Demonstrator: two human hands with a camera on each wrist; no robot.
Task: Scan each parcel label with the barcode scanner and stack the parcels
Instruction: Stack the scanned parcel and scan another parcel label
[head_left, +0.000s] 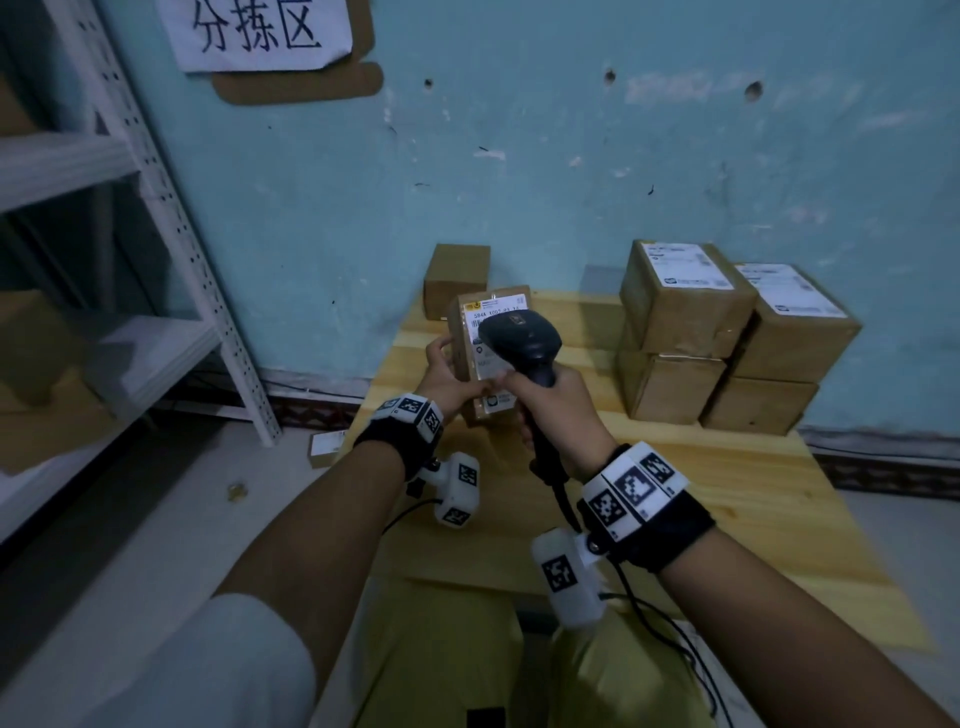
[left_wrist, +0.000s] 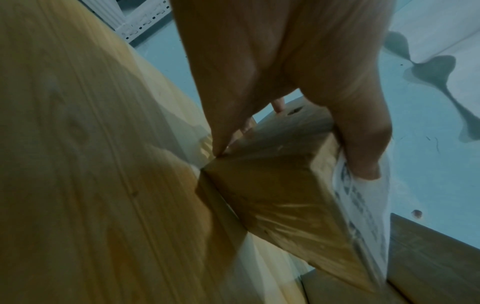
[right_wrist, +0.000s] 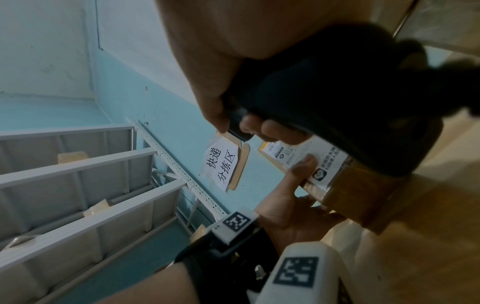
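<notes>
At ten o'clock a wall sign (head_left: 257, 28) reads 分拣区. The left hand (head_left: 449, 376) grasps a parcel (head_left: 467, 332) tilted above the surface (head_left: 727, 467); its label (head_left: 496, 312) seems to read "584A X002". The right hand (head_left: 556, 410) grips the barcode scanner (head_left: 522, 340) over the label. Stacked parcels (head_left: 727, 332) stand at two o'clock.

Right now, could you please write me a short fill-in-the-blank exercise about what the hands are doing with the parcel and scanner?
1. The right hand grips the black barcode ____.
2. The left hand holds a parcel whose white ____ faces the scanner.
3. By the wall, on the wooden table, the stacked parcels number ____.

Missing words: scanner; label; four
</notes>
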